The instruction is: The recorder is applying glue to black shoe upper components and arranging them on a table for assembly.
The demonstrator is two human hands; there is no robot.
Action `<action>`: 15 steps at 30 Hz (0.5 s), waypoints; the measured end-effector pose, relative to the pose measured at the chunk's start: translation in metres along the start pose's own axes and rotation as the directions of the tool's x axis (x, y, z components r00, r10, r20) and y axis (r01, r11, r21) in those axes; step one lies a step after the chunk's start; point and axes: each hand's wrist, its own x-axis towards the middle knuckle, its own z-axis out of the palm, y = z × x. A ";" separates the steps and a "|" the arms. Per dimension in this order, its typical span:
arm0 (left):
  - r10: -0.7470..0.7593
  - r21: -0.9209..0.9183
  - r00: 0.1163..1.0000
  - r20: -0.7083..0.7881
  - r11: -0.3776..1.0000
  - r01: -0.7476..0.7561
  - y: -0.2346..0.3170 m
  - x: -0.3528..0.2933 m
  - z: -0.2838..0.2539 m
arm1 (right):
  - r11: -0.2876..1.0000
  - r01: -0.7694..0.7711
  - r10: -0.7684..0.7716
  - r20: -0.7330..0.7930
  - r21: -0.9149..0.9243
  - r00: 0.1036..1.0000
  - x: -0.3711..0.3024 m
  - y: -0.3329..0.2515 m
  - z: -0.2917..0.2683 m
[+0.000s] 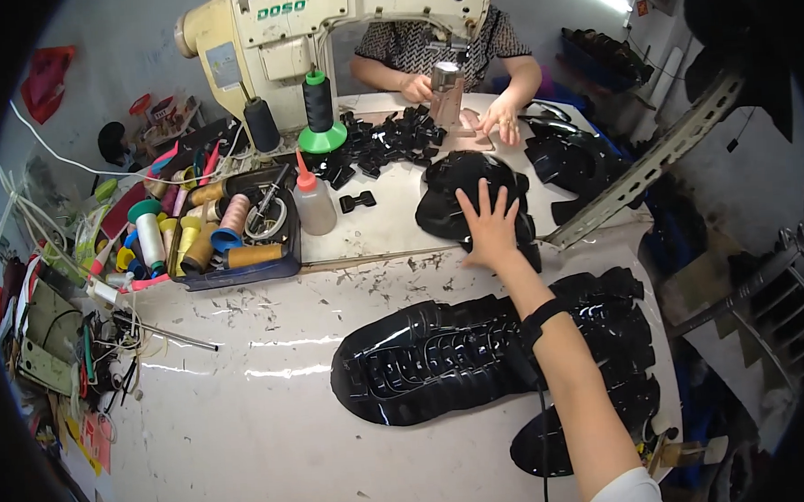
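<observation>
My right hand reaches far across, palm down and fingers spread, over a stack of glossy black shoe-upper-like pieces on the far table. It appears to rest on the stack's near side and does not grip it. A dark band with a cable sits on my right forearm. Beneath that arm, a long row of overlapping glossy black curved pieces lies on the near table, partly hidden by it. Another black piece lies nearer, left of the forearm. My left hand is out of view.
Opposite, a co-worker's hands are beside a sewing machine. Small black parts lie heaped by a thread cone and red-tipped bottle. Left is a spool tray; a slotted metal bar slants at right.
</observation>
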 end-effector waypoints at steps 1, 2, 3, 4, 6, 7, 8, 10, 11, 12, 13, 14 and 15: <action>0.001 -0.020 1.000 -0.008 1.000 -0.002 -0.003 -0.002 -0.004 | 0.997 -0.041 0.033 0.105 0.071 0.994 0.008 0.004 0.009; 0.005 -0.046 1.000 -0.023 0.999 -0.006 -0.007 -0.002 -0.005 | 0.998 -0.020 0.012 0.138 0.053 0.990 0.012 0.004 0.012; 0.008 -0.070 0.999 -0.038 0.997 -0.010 -0.011 -0.002 -0.005 | 0.997 -0.007 -0.003 0.139 0.071 0.990 0.016 0.003 0.013; 0.011 -0.093 0.999 -0.052 0.996 -0.015 -0.014 -0.002 -0.004 | 0.995 0.028 -0.041 0.142 0.091 0.989 0.019 0.005 0.016; 0.021 -0.133 0.997 -0.071 0.991 -0.030 -0.018 -0.002 -0.004 | 0.992 0.067 -0.082 0.150 0.104 0.985 0.022 0.009 0.023; 0.026 -0.150 0.996 -0.083 0.988 -0.038 -0.019 -0.001 -0.003 | 0.988 0.124 -0.128 0.045 0.088 0.991 0.021 0.011 0.027; 0.029 -0.162 0.996 -0.084 0.986 -0.043 -0.020 0.001 -0.002 | 0.983 0.170 -0.167 -0.062 0.061 0.984 0.018 0.015 0.028; 0.036 -0.183 0.995 -0.089 0.982 -0.052 -0.020 0.005 0.001 | 0.990 0.142 -0.140 -0.206 -0.004 0.969 0.015 0.015 0.047; 0.034 -0.192 0.994 -0.101 0.980 -0.053 -0.019 0.005 0.003 | 0.993 0.110 -0.120 -0.350 -0.049 0.929 0.013 0.010 0.053; 0.033 -0.199 0.993 -0.112 0.979 -0.055 -0.018 0.004 0.005 | 0.990 0.081 -0.121 -0.422 -0.112 0.898 0.011 0.008 0.051; 0.031 -0.204 0.992 -0.122 0.977 -0.056 -0.017 0.004 0.008 | 0.991 0.080 -0.120 -0.428 -0.111 0.896 0.013 0.011 0.047; 0.027 -0.210 0.990 -0.136 0.976 -0.056 -0.015 0.002 0.013 | 0.995 0.090 -0.100 -0.399 -0.042 0.912 0.017 0.017 0.042; 0.026 -0.215 0.988 -0.155 0.975 -0.059 -0.012 0.001 0.017 | 0.994 0.103 -0.085 -0.369 0.028 0.925 0.021 0.021 0.035</action>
